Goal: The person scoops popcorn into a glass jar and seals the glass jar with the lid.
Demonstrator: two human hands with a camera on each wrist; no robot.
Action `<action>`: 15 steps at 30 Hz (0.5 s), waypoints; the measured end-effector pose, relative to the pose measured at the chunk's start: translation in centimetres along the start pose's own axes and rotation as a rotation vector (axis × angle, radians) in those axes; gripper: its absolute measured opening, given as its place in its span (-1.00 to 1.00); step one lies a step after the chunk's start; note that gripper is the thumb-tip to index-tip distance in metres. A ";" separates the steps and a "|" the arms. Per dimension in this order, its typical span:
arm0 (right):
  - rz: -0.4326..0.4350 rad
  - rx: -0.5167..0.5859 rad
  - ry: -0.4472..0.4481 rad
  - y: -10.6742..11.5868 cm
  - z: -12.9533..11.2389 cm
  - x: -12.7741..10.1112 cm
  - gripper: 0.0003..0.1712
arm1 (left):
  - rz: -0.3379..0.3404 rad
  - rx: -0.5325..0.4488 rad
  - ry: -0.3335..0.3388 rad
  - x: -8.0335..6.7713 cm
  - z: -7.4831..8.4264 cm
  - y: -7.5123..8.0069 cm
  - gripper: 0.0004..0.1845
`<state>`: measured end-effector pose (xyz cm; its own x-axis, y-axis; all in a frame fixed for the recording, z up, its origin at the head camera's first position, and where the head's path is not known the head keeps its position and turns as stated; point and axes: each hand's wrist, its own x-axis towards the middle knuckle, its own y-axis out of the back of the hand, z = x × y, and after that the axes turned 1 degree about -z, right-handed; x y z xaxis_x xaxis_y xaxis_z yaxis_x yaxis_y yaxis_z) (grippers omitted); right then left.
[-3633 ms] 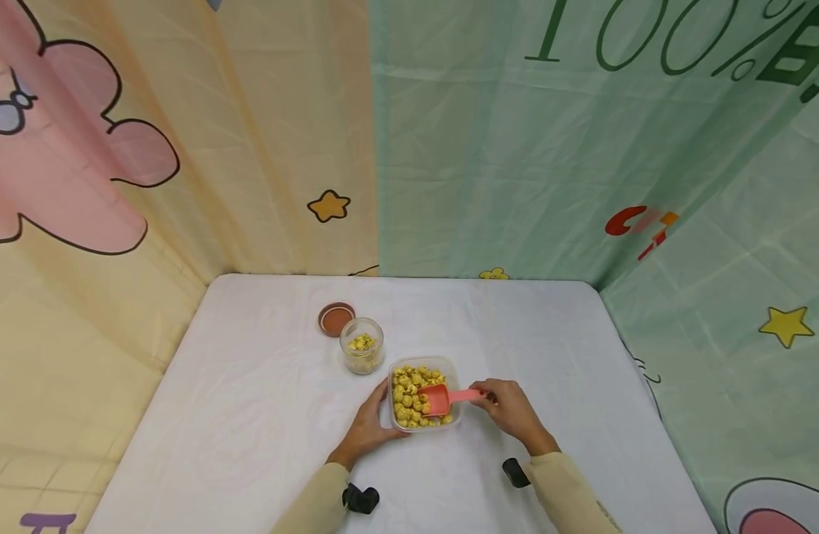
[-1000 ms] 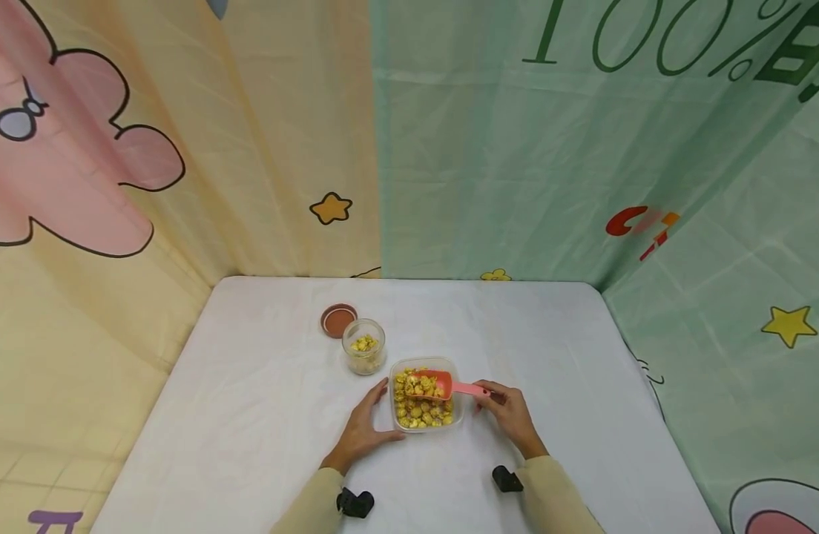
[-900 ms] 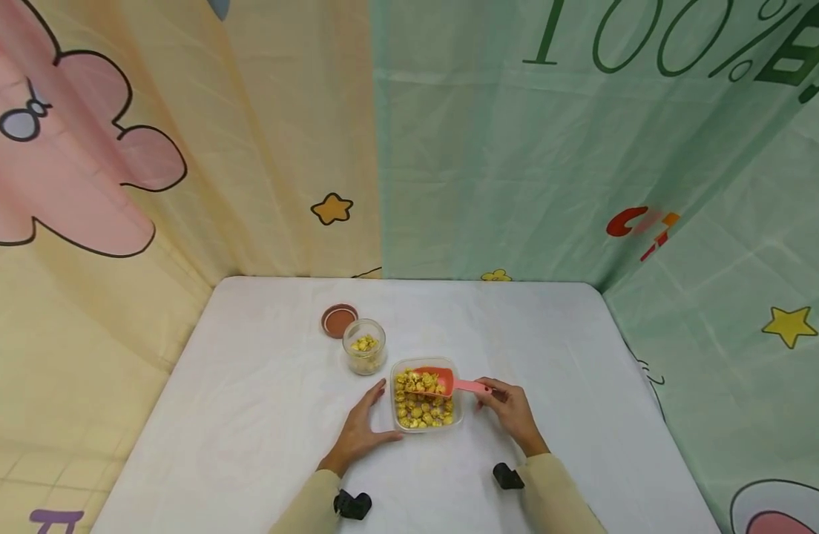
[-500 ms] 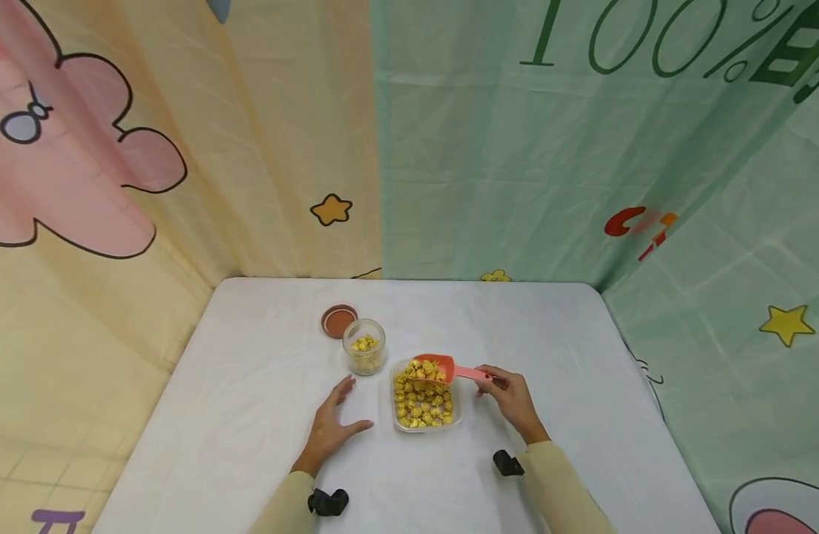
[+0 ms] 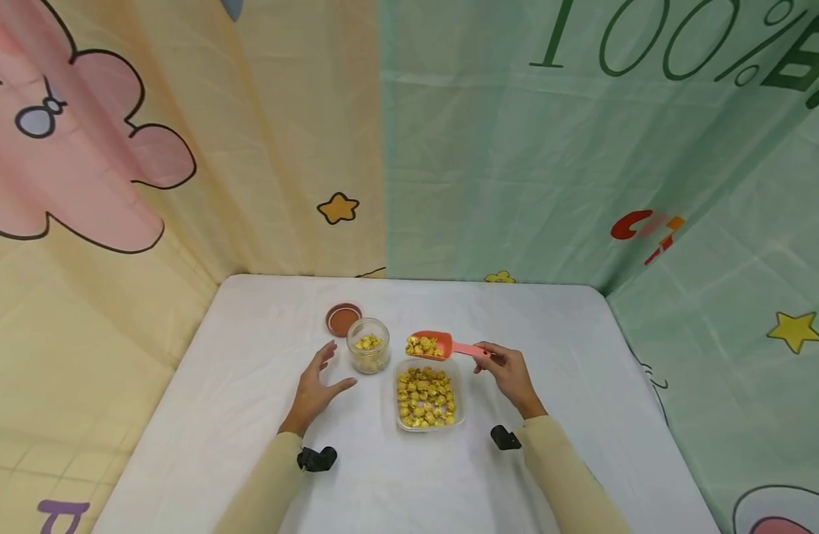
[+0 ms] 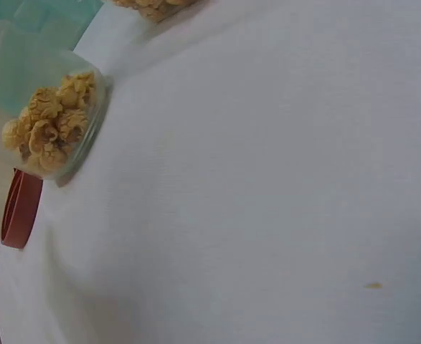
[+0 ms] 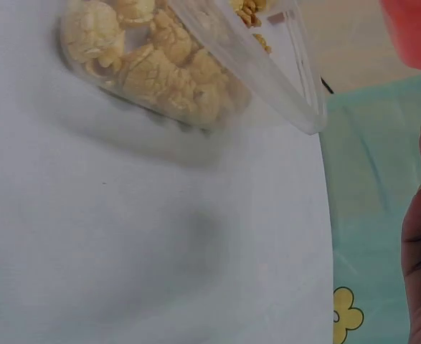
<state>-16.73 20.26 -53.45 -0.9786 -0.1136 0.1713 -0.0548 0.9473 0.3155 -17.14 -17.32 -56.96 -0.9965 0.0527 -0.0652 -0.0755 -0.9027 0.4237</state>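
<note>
Scoop (image 5: 431, 345) lies level, bowl leftward toward jar (image 5: 368, 354)

A white-covered bench (image 5: 249, 445) stands in a corner of hanging printed cloths: a yellow cloth (image 5: 249, 111) at left, a green cloth (image 5: 516, 148) with stars at right.

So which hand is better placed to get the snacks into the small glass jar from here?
Probably the right hand: it grips the handle of the orange scoop, loaded with snacks and raised just right of the jar. The left hand is open beside the jar, holding nothing, placed only to steady it.
</note>
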 end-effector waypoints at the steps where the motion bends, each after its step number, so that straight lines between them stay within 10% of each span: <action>1: 0.000 -0.002 0.002 0.0 -0.1 0.3 -0.72 | -0.006 0.002 -0.003 0.3 0.2 0.1 -0.03; 15: -0.061 0.035 -0.025 -1.0 -4.7 2.9 -0.75 | -0.036 0.010 -0.041 2.8 1.8 -0.3 0.00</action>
<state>-18.54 17.55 -48.91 -0.9780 -0.1638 0.1290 -0.1205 0.9490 0.2913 -19.96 -16.16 -55.66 -0.9937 0.1028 -0.0436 -0.1115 -0.8955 0.4308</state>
